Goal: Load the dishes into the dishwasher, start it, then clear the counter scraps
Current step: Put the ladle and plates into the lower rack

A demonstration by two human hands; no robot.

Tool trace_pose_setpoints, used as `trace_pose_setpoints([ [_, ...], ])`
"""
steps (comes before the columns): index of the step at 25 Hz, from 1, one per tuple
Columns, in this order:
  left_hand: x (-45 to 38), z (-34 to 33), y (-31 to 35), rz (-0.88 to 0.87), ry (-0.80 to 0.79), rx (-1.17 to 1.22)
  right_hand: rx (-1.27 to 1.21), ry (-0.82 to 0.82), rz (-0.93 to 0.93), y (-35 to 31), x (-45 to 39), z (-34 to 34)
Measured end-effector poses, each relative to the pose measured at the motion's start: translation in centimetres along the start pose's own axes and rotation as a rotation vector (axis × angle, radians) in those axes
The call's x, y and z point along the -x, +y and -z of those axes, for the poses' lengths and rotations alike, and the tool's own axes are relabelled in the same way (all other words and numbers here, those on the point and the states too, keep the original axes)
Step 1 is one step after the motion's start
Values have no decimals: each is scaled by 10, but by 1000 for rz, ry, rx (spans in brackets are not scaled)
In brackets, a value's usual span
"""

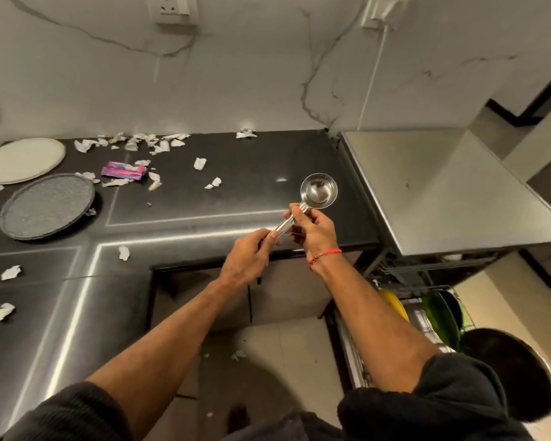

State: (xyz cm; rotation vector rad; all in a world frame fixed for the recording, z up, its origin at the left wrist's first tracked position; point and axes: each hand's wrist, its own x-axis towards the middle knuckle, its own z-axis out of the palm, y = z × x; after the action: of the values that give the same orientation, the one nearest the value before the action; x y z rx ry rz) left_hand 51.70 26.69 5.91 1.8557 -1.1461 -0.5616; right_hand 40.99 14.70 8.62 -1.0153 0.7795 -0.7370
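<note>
Both my hands pinch the steel ladle [312,198] above the surface's front edge: left hand [252,253] at the handle's end, right hand [312,230] near the bowl. Rigid, light, probably slippery; best gripped mid-handle.

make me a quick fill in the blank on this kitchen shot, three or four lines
1. Both hands hold a shiny metal ____ over the dark counter.
2. The left hand grips its ____ end.
3. On the right wrist sits a thin ____ thread.
4. The grey plate lies nearer the person than the ____ plate.

Missing words: ladle; handle; red; white
</note>
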Motion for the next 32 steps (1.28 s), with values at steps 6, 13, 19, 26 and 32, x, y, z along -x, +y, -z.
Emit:
trace_pose_setpoints([
  [6,20,-143,69,-4,-149,-17,-74,149,62,-25,56,159],
  [13,61,-325,162,-51,-447,-66,-117,400,-12,-38,139,395],
  [19,99,-422,180,90,-639,-86,-203,608,-134,-22,172,516],
  [26,116,-532,149,391,-827,-63,62,559,-327,40,147,584],
  [32,83,-607,65,508,-793,-70,1194,344,-439,138,59,689],
])
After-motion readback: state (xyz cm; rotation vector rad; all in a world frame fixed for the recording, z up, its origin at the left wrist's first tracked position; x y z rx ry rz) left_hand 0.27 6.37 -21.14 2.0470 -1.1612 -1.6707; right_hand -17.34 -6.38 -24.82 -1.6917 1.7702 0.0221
